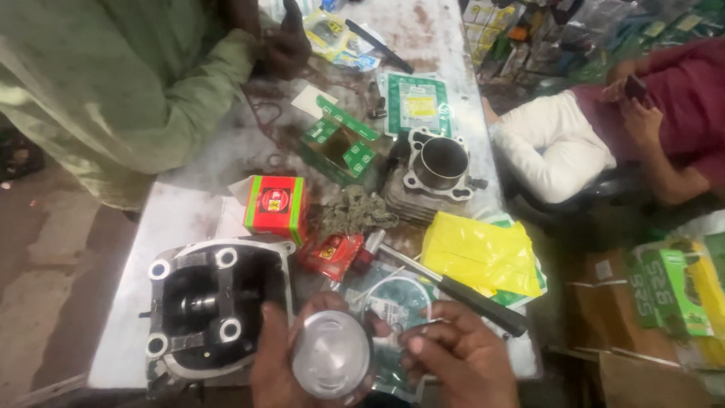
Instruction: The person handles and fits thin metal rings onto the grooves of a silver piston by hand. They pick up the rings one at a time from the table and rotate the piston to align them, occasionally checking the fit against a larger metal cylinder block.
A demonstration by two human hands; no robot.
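Note:
A shiny round metal piston point(332, 353) is held at the near edge of the table. My left hand point(281, 361) wraps its left side with the thumb over the rim. My right hand point(457, 355) sits on its right, fingertips bent toward the piston's edge. Just left of it lies a grey engine cylinder head point(205, 306) with a dark cavity. A finned metal cylinder block point(434, 172) with an open bore stands farther back on the table.
On the white table point(181, 219) lie a red and green box point(275, 204), an open green box point(340, 143), a yellow plastic bag point(479, 255), a black-handled tool point(472, 298) and a gasket pack point(416, 102). A person in a green shirt point(113, 83) leans at the far left; another sits at right point(604, 128).

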